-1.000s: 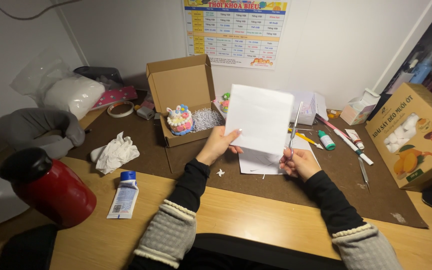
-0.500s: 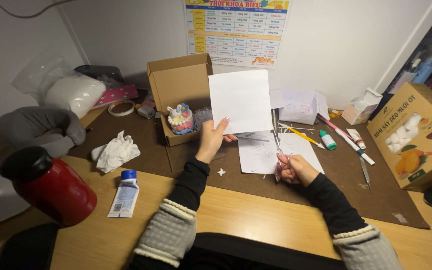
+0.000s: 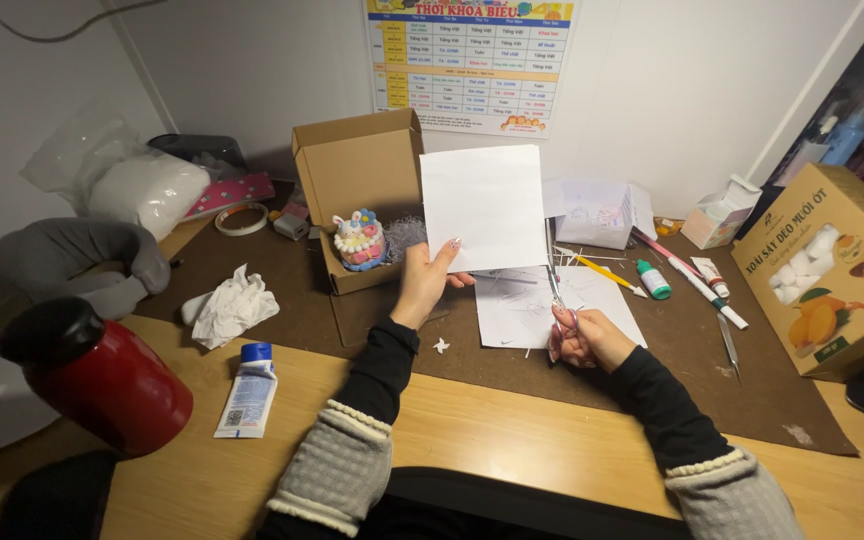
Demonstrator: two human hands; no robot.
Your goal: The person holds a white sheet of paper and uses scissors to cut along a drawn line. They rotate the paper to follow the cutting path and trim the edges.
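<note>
Head view: left hand [image 3: 420, 285] pinches a white paper sheet [image 3: 484, 205] upright above the brown mat [image 3: 372, 325]; right hand [image 3: 582, 338] grips scissors [image 3: 554, 280]. Behind stands an open cardboard box [image 3: 357, 170]; a yellow carton [image 3: 824, 270] sits right, a red flask [image 3: 102, 385] left on the counter [image 3: 512, 430].

A: What is carrying the items?

B: A wooden desk [image 3: 512, 425] is bearing a brown mat [image 3: 682, 385].

A: What is lying on the bare wood?

B: A red flask [image 3: 102, 375] and a white tube [image 3: 249, 392] are resting there.

A: And on the mat?

B: A crumpled tissue [image 3: 232, 305], an open cardboard box [image 3: 357, 185], a paper sheet [image 3: 532, 310], a yellow pencil [image 3: 607, 272] and a pen [image 3: 697, 282] are lying there.
</note>
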